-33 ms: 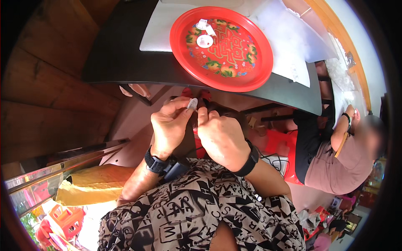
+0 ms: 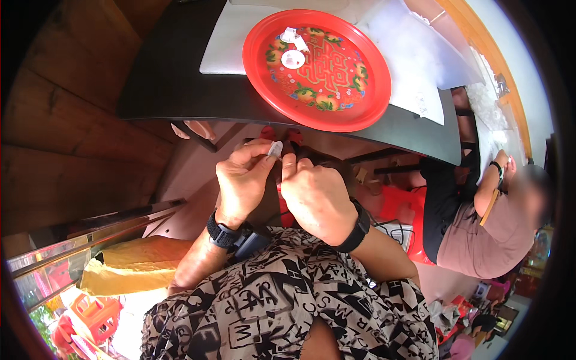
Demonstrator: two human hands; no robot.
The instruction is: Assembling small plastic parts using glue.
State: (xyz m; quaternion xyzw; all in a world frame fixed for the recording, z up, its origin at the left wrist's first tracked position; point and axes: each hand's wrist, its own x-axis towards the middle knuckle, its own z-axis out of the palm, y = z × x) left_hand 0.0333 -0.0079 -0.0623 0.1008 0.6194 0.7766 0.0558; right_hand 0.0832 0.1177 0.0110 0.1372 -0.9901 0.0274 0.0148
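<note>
Between the thumb and index finger of my left hand is a small, whitish, flat round piece, held up on edge. My right hand is close beside it, its fingers curled and pinched together; whatever lies between those fingertips is hidden. Both hands hover in front of the dark table's near edge, below a large red round tray with a fruit-and-flower pattern. On the tray's left part rest a white disc and a few small white pieces.
The tray stands on a black table partly covered by white sheets. At the right sits a co-worker, hands over another work surface. A yellow-brown paper bag lies left of me, near an orange-red plastic basket.
</note>
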